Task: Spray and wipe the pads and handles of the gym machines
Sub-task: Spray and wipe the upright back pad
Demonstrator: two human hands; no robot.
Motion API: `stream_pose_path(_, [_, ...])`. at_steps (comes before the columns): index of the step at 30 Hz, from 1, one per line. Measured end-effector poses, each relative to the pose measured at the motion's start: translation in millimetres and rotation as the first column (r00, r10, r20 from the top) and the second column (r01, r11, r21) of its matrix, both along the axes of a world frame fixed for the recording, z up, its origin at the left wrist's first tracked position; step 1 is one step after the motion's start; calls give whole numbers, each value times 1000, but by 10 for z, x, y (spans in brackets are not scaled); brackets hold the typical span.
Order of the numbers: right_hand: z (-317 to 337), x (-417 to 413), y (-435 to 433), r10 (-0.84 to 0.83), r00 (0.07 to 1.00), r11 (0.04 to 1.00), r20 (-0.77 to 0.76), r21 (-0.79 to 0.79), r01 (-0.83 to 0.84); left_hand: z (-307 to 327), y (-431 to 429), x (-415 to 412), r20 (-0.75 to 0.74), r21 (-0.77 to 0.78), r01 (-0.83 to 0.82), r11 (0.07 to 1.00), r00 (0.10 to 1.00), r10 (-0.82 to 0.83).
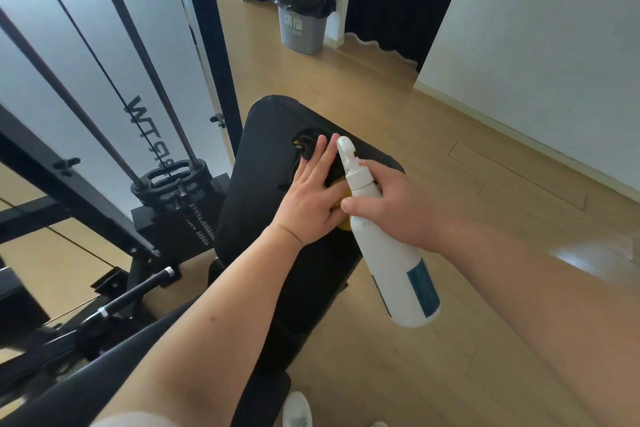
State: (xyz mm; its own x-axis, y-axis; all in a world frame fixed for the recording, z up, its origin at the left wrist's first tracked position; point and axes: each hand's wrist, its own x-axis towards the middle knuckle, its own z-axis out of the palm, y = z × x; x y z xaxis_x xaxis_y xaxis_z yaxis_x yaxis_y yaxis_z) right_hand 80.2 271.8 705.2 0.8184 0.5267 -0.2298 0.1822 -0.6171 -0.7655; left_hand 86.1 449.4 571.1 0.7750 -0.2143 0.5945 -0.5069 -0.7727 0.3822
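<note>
The right hand [391, 204] grips an opaque white spray bottle [391, 267] by its neck near the black pad's [263, 156] right edge, the left hand [311, 198] presses a yellow cloth [344, 224] flat mid-pad with straight fingers, and far beyond stands a black-bagged grey bin [303, 10].

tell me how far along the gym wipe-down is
Done: nothing confirmable, the pad shows no wet streaks. In hand: the left hand presses a yellow and black cloth flat on the pad, while the right hand grips the white spray bottle. Left: the bar handle beside the weight stack looks untouched, no cloth near it.
</note>
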Motion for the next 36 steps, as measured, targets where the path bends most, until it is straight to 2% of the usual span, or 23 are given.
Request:
stream_pose_path(3, [-15, 41, 172, -5, 1000, 1000, 16, -5, 5, -14, 157, 105, -13, -32, -50, 998, 999, 49])
stream_pose_path(7, [-15, 39, 281, -31, 999, 999, 25, -8, 31, 47, 410, 296, -115, -188, -268, 945, 962, 249])
stream_pose_path(12, [-46, -24, 222, -105, 994, 994, 4, 21, 105, 424, 494, 526, -355, -424, -526, 738, 846, 399])
stream_pose_path(14, [-38, -62, 135, -131, 991, 991, 6, 36, 131, 555, 407, 593, -439, -475, -614, 630, 786, 436])
stream_pose_path(16, [-48, -93, 15, -155, 988, 986, 1, 58, 155, 603, 281, 577, -458, -492, -642, 588, 765, 453])
stream_pose_path(22, [-36, -247, -312, -131, 991, 988, -8, 85, 131, 260, -366, -3, -311, -429, -462, 776, 882, 353])
stream_pose_path(25, [-47, -312, -407, -94, 996, 993, 2, 77, 93, 28, -762, -325, -266, -419, -415, 808, 907, 328])
stream_pose_path(28, [-88, -357, -492, -87, 996, 994, 2, 70, 87, -192, -1095, -670, -294, -428, -372, 824, 919, 262])
stream_pose_path(32, [-106, -412, -549, -83, 997, 994, -4, 68, 84, -499, -1299, -969, -285, -312, -297, 902, 935, 209])
stream_pose_path(36, [-136, -419, -550, -84, 996, 995, 2, 60, 84, -376, -1232, -752, -355, -266, -378, 887, 894, 275])
